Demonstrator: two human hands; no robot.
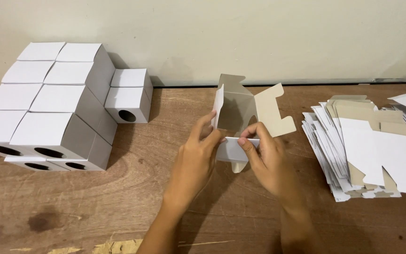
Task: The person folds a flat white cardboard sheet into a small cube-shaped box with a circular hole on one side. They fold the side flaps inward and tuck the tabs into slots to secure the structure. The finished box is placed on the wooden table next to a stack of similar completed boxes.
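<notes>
While both hands (233,150) pinched the half-folded carton (240,117), I figured creasing flaps squarely mattered; flat blanks (377,155) sat right of them.

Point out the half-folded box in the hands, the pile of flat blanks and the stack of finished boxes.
half-folded box (236,110), head view, on its grey inner wall.
pile of flat blanks (377,150), head view, on the top sheet's white face.
stack of finished boxes (48,129), head view, on a front box's top.

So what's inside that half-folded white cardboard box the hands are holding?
The half-folded white cardboard box shows only bare grey-brown inner walls, top flaps open. Its bottom is hidden behind the left hand and right hand.
</notes>
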